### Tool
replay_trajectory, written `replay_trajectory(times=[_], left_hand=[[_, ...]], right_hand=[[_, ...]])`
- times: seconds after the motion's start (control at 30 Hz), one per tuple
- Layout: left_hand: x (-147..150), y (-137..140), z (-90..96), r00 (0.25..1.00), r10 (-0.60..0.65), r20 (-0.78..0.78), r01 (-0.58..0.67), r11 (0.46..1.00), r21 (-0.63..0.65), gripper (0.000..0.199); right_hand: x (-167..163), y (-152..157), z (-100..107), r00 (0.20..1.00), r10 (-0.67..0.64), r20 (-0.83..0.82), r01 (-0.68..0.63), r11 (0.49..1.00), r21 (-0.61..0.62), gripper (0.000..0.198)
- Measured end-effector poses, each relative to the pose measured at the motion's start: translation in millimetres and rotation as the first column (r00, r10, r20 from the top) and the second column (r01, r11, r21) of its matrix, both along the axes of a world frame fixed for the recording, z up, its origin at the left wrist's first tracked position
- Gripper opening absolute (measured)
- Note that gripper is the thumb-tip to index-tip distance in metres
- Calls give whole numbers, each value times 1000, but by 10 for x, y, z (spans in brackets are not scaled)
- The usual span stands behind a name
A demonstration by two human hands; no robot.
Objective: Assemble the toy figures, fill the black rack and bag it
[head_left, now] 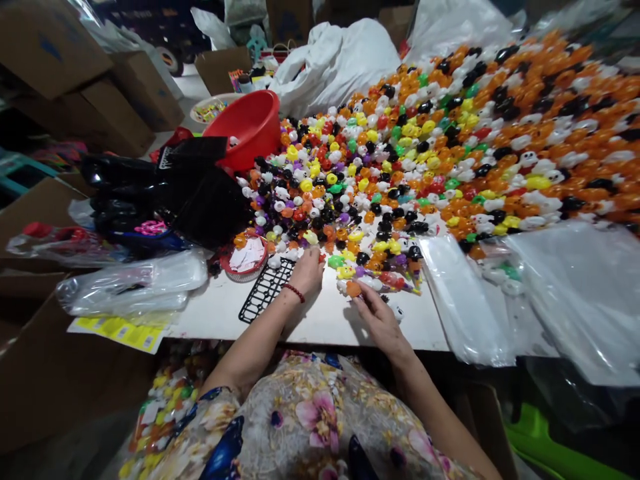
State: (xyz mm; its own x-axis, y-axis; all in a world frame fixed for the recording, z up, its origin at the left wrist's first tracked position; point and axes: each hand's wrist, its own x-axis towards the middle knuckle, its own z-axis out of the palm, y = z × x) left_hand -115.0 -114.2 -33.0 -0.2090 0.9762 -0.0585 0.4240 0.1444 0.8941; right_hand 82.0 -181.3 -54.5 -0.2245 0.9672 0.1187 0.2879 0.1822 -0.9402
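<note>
My left hand, with a red bead bracelet at the wrist, is closed at the near edge of a heap of small plastic toy figures. What its fingers hold is hidden. Beside that hand lies a black plastic grid frame on the white tabletop. My right hand pinches a small orange toy figure between thumb and fingers, just above the table. Next to it are a filled clear bag of toy figures and a few loose figures.
A red basket with paper slips stands left of the grid frame. Behind it are black bags and a red basin. Clear plastic bags lie at left and right. The figure heap rises high at the back right.
</note>
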Motion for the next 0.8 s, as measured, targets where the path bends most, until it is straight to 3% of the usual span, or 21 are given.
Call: replay_trajectory(times=[0.07,0.1,0.17,0.23,0.3,0.5,0.67,0.8], left_hand=[[17,-100,11,964,97,247,-84,994,-63,23],[23,-166,27,906,123,406,-83,990,-116,24],[30,-307,74,720,133,681,2,981,-194,32],[37,-433,130,559,121,820,92,974,-206,43],[50,-528,176,489,132,862,114,970,-213,47],[124,-641,164,428,167,888,115,965,-237,47],[170,-680,94,429,152,890,123,967,-225,52],[184,-718,78,463,52,885,173,974,-148,60]], right_hand=[[10,-16,3,1000,5,-7,-5,1000,-31,44],[9,-28,16,1000,6,2,-6,999,-37,44],[-6,-54,56,999,-3,36,4,1000,-22,41],[-37,-77,107,997,-14,75,13,1000,22,38],[-72,-91,158,994,-16,104,8,997,78,35],[-129,-110,245,989,-5,147,-22,984,178,32],[-97,-134,263,981,0,195,-43,975,219,31],[-70,-144,257,975,-3,223,-53,969,243,30]])
